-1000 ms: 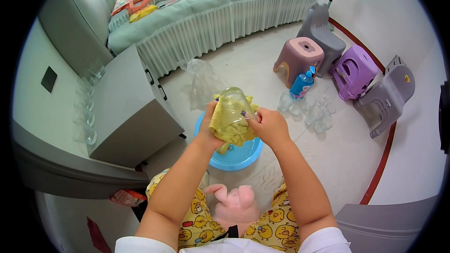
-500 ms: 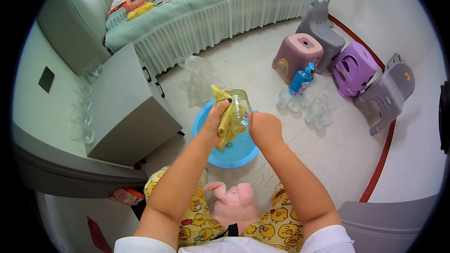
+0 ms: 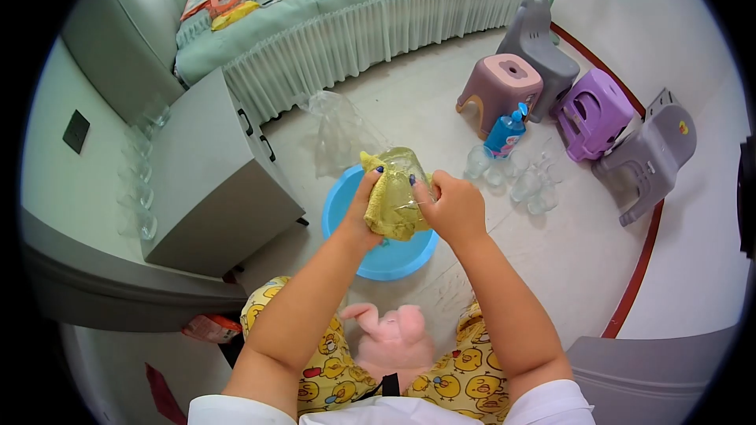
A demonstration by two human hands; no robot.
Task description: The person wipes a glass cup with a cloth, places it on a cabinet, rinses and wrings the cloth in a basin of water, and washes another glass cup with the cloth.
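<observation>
My left hand (image 3: 362,206) is closed on a yellow cloth (image 3: 394,224), pressing it against the left side and underside of a clear glass (image 3: 405,164). Yellow shows through the glass wall. From the other side my right hand (image 3: 455,206) grips the glass, its thumb lying on the wall and its other fingers partly hidden. Both hands are above a light blue basin (image 3: 398,269) on the floor. A pink plush toy (image 3: 394,338) sits between my legs, just in front of me.
Clear glasses (image 3: 528,186) and a blue pump bottle (image 3: 505,135) stand on the floor to the right, before the plastic stools (image 3: 504,86). More glasses (image 3: 145,224) line the grey cabinet (image 3: 205,197). Behind the basin lies a clear plastic bag (image 3: 339,130).
The glass has turned and tilted in my hands. My right hand has shifted slightly right, its thumb now on the glass wall, and the cloth has spread under the glass.
</observation>
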